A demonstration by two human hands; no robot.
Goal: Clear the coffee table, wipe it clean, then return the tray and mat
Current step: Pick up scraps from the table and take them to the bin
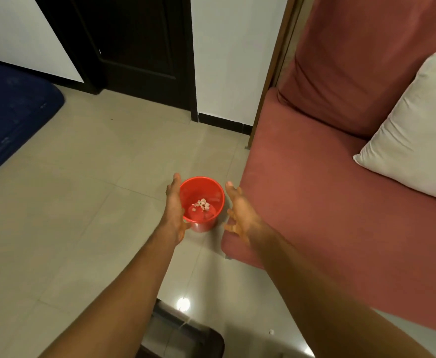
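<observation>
The red bin [202, 202] is standing upright on the floor, middle of the frame — between both grips. The left hand [173, 208] is touching it; the right hand [240, 213] is just beside — both spread apart.

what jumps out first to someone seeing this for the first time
A bright red bin stands on the pale tiled floor near the middle, with a few small scraps lying in its bottom. The left hand and right hand reach out on either side of it, fingers open, holding nothing. A pink sofa with a white cushion fills the right side, close beside the bin.
</observation>
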